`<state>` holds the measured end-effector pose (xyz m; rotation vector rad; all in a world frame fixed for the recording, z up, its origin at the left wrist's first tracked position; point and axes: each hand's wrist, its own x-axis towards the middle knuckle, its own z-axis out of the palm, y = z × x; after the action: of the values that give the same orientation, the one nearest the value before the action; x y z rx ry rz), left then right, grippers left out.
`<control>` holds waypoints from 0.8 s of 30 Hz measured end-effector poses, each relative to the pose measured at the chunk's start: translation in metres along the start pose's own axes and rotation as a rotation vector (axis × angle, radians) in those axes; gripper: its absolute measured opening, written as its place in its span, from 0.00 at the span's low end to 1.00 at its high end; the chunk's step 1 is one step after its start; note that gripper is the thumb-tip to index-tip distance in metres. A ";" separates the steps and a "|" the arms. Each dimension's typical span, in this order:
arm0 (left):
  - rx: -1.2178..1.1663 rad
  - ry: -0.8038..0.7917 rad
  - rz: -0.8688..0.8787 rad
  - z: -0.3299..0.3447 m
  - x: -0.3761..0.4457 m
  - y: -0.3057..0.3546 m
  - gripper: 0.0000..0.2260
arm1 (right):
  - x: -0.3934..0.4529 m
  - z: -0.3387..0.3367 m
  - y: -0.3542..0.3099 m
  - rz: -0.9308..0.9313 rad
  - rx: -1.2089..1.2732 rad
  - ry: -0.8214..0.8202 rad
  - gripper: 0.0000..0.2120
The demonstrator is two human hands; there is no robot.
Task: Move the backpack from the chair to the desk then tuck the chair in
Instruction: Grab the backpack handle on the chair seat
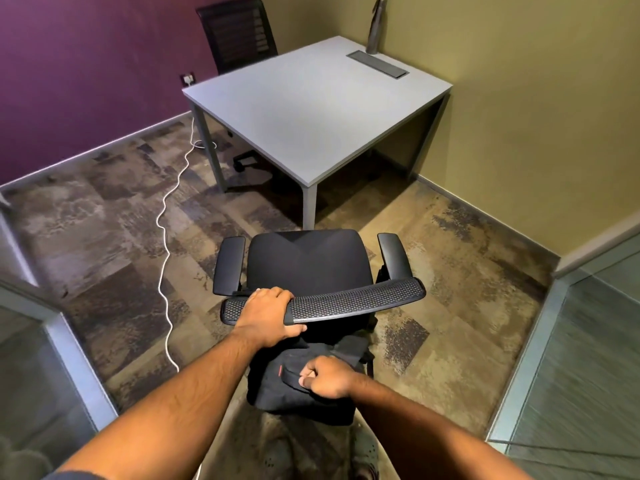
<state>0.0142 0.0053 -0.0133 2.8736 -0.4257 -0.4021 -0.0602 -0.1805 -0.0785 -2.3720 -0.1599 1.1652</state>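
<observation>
A black office chair (308, 261) stands on the carpet a short way in front of the grey desk (311, 105), its seat bare and facing the desk. My left hand (270, 315) grips the top of the chair's mesh backrest near its left end. A black backpack (277, 386) hangs behind the backrest, close to me and off the seat. My right hand (327, 377) is closed on the backpack's top handle. The chair's base is hidden beneath the seat and the bag.
A second black chair (239, 32) stands at the desk's far side by the purple wall. A white cable (165, 230) snakes across the carpet on the left. A grey bottle (376, 26) and a cable tray (377, 64) sit at the desk's back. Glass partitions flank me.
</observation>
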 end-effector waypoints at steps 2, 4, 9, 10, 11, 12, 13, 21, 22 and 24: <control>-0.007 0.000 0.004 -0.001 0.000 -0.001 0.33 | 0.002 0.004 -0.003 -0.002 -0.031 -0.049 0.13; -0.013 0.006 0.006 -0.001 -0.002 -0.001 0.33 | 0.002 0.007 -0.004 0.006 -0.046 -0.070 0.16; -0.047 0.067 -0.006 -0.003 -0.007 0.001 0.30 | -0.003 0.003 -0.007 0.006 -0.008 -0.013 0.17; -0.054 0.072 -0.008 -0.004 -0.008 0.002 0.29 | -0.003 0.001 -0.007 0.005 -0.008 0.005 0.18; -0.064 0.071 -0.012 -0.007 -0.008 0.002 0.29 | -0.005 0.000 -0.006 0.003 -0.010 0.024 0.20; -0.076 0.071 -0.016 -0.010 -0.010 0.002 0.29 | -0.006 -0.002 -0.006 -0.001 -0.014 0.043 0.21; -0.088 0.072 -0.024 -0.014 -0.011 0.002 0.28 | -0.008 -0.003 -0.006 -0.008 -0.019 0.061 0.22; -0.140 0.117 -0.102 -0.031 -0.037 -0.028 0.28 | -0.018 -0.011 -0.032 -0.067 -0.037 0.093 0.22; -0.168 0.130 -0.101 -0.032 -0.039 -0.032 0.28 | -0.019 -0.014 -0.036 -0.072 -0.034 0.102 0.22; -0.246 0.162 -0.146 -0.036 -0.046 -0.039 0.27 | -0.022 -0.017 -0.042 -0.085 -0.033 0.115 0.23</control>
<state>-0.0073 0.0621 0.0214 2.6773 -0.1277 -0.2247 -0.0564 -0.1570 -0.0345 -2.4288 -0.2402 0.9910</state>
